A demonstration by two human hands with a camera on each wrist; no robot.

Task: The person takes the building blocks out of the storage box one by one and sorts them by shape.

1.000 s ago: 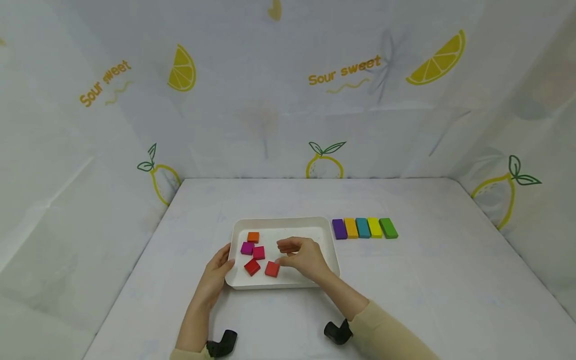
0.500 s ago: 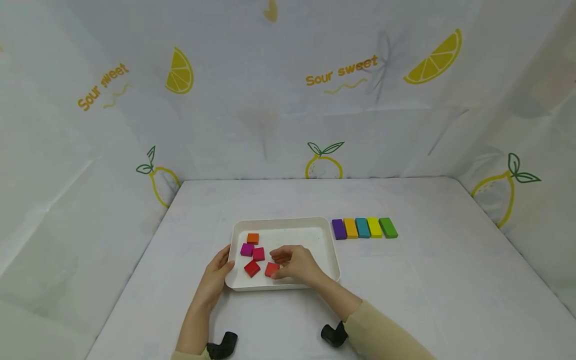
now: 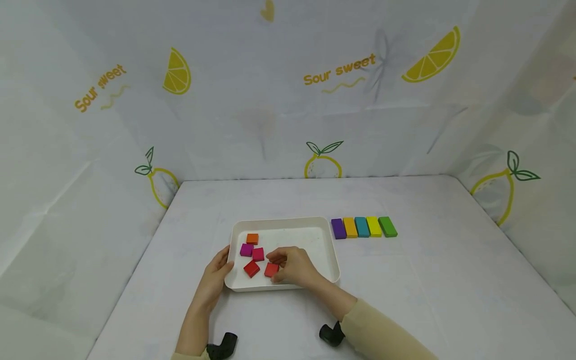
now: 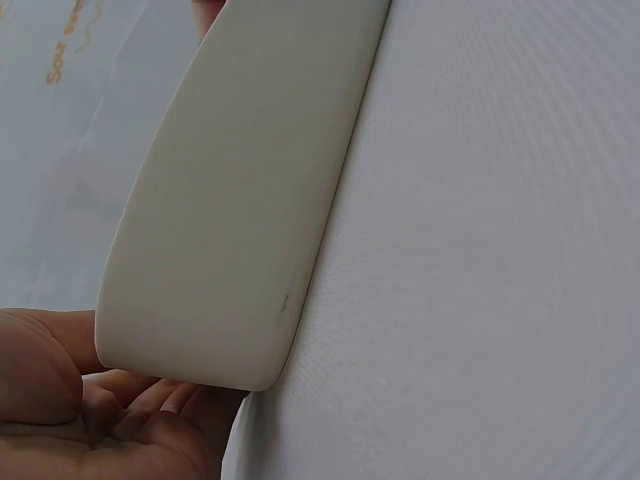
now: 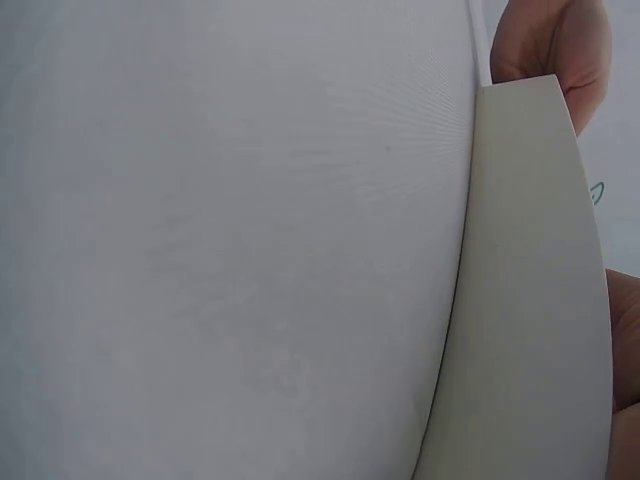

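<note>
A white tray (image 3: 292, 288) holds several small square blocks in its left half. My left hand (image 3: 213, 276) holds the tray's left end, thumb at the rim and fingers against the outer wall; the left wrist view shows these fingers (image 4: 180, 410) at the end wall. My right hand (image 3: 294, 267) is over the tray, thumb and fingers spread around a light red block (image 3: 271, 270), the thumb close to its near edge. To its left lie a darker red block (image 3: 252, 269), a pink block (image 3: 258, 254), a magenta block (image 3: 246, 250) and an orange block (image 3: 252, 239).
Right of the tray stands a row of oblong blocks: purple (image 3: 339, 229), orange-yellow (image 3: 350, 228), blue (image 3: 362, 227), yellow (image 3: 373, 227) and green (image 3: 388, 227). A white cloth covers the table (image 3: 427, 280), with a lemon-printed sheet (image 3: 247, 125) behind.
My right hand has come left and toward me, from beside the light red block to around it. My left hand stays at the tray's end, and the blocks lie as before.
</note>
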